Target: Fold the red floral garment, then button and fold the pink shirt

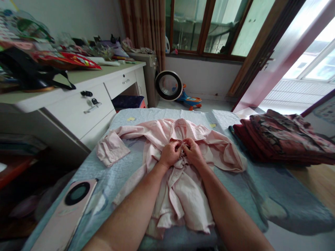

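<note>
A pale pink button-up shirt [159,130] lies front side up, its collar [180,124] at the far end and its sleeves spread to both sides. My left hand [171,153] pinches the front edge of the shirt a little below the collar. Close beside it, my right hand [192,150] is also closed on the shirt's front. The cloth bunches between my fingertips, and whatever button is there is hidden. Lower down the front a small button [177,173] shows. Below my hands the shirt's lower part lies in loose folds.
Under the shirt is a light blue quilted cover [141,144]. A phone-like pink object with a round black lens area [77,194] lies at left. Folded dark red clothes [277,139] are stacked at right. A cluttered white desk [86,108] stands along the left wall.
</note>
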`<state>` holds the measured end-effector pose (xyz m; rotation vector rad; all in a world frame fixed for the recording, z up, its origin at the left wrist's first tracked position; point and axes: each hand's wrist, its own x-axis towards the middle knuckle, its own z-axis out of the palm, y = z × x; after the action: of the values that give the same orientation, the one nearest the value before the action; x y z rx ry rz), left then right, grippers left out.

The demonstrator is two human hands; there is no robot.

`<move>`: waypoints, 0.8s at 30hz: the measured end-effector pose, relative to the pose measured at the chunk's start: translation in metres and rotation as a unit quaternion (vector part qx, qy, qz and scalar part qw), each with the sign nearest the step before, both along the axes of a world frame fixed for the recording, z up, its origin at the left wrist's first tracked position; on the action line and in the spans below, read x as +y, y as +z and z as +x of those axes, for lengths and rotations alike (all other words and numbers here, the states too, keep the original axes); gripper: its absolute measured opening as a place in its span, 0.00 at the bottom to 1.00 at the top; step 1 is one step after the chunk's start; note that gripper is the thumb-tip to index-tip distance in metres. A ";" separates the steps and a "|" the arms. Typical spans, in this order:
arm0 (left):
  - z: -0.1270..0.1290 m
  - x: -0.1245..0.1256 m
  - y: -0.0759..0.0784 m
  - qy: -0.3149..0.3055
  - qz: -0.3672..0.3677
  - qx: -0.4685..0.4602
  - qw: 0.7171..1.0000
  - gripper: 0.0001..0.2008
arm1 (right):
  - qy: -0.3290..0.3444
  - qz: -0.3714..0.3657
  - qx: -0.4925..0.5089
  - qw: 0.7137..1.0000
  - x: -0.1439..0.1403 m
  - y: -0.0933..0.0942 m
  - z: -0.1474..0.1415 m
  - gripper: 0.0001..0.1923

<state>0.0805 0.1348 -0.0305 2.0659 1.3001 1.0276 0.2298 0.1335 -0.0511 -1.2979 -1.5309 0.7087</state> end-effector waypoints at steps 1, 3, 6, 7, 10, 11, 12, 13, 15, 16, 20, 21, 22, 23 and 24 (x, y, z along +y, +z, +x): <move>0.000 0.000 0.000 0.002 -0.003 -0.002 1.000 0.07 | 0.000 0.002 -0.001 1.000 0.000 0.000 0.000 0.12; 0.000 0.000 0.001 0.006 -0.009 -0.004 1.000 0.08 | 0.003 0.003 -0.004 1.000 0.000 0.001 0.000 0.11; 0.000 0.000 0.002 0.011 -0.012 -0.003 1.000 0.07 | 0.008 0.005 -0.004 1.000 -0.001 0.002 0.000 0.11; 0.000 0.000 0.002 0.013 -0.013 -0.003 1.000 0.07 | 0.009 0.005 -0.004 1.000 -0.001 0.002 0.000 0.11; 0.000 0.000 0.001 0.016 -0.014 -0.008 1.000 0.08 | 0.006 0.007 -0.006 1.000 -0.001 0.001 0.000 0.12; 0.000 0.000 0.000 0.015 -0.013 -0.011 1.000 0.08 | 0.006 0.007 -0.007 1.000 -0.001 0.001 0.000 0.12; 0.000 0.001 -0.001 0.013 -0.011 -0.015 1.000 0.08 | 0.006 0.008 -0.006 1.000 0.000 0.000 0.000 0.12; 0.000 0.001 -0.001 0.011 -0.007 -0.021 1.000 0.08 | 0.005 0.008 -0.004 1.000 0.000 0.000 0.000 0.12; 0.000 0.002 -0.003 0.004 0.004 -0.035 0.999 0.07 | 0.005 0.010 0.000 1.000 0.000 -0.001 0.000 0.12; -0.001 0.003 -0.004 0.001 0.011 -0.041 0.999 0.07 | 0.005 0.012 0.002 1.000 0.000 -0.001 -0.001 0.12; -0.002 0.004 -0.005 -0.011 0.034 -0.053 0.998 0.05 | 0.003 0.018 0.007 1.000 -0.001 0.002 -0.001 0.11; -0.003 0.004 -0.005 -0.012 0.039 -0.053 0.998 0.05 | 0.003 0.019 0.006 1.000 -0.001 0.003 -0.002 0.10; -0.003 0.004 -0.005 -0.013 0.042 -0.052 0.998 0.05 | 0.003 0.021 0.004 1.000 -0.001 0.004 -0.002 0.10; -0.003 0.004 -0.004 -0.013 0.045 -0.049 0.998 0.05 | 0.004 0.022 0.003 1.000 -0.001 0.005 -0.002 0.10; -0.003 0.003 -0.004 -0.012 0.047 -0.046 0.998 0.05 | 0.005 0.023 0.001 1.000 -0.001 0.006 -0.002 0.09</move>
<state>0.0779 0.1382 -0.0346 2.0712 1.1998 1.1794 0.2281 0.1322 -0.0453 -1.2551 -1.5444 0.6783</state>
